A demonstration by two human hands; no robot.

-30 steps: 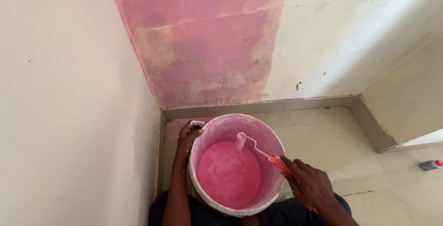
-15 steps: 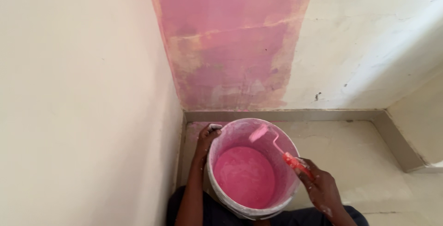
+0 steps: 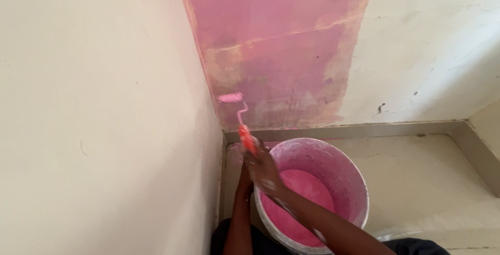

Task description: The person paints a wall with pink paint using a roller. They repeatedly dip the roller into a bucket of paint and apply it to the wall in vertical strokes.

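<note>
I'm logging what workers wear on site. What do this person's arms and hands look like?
Both forearms are bare, with no sleeves, gloves, watch or rings visible. The right hand carries pale paint flecks across its back and knuckles. The left hand is mostly hidden behind it.

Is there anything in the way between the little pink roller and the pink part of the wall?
Nothing visible is in the way. The right hand holds the small roller by its orange handle, with the roller head up at the pink patch of wall near the corner. The paint bucket sits lower, on the floor.
</note>
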